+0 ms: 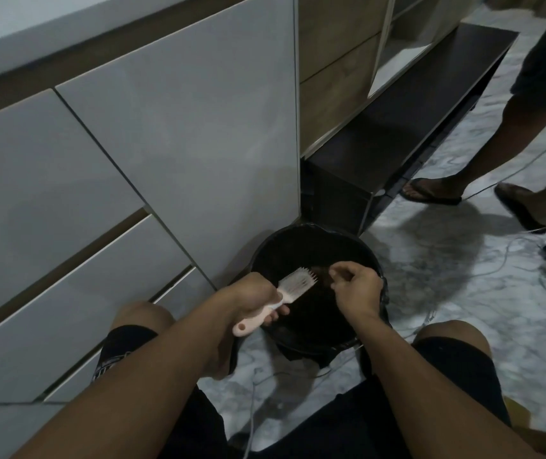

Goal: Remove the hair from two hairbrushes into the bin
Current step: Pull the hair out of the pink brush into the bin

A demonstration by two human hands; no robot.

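One hairbrush gripped by left hand, bristles pointing upper-right over bin, right hand pinching hair.

The round black plastic bin stands open-topped, its mouth partly taken up by both hands and the white-and-pink plastic hairbrush. Grey glossy cabinet fronts wall off the left side. White cables trail across the marbled floor to the right, where another person's sandalled feet stand.
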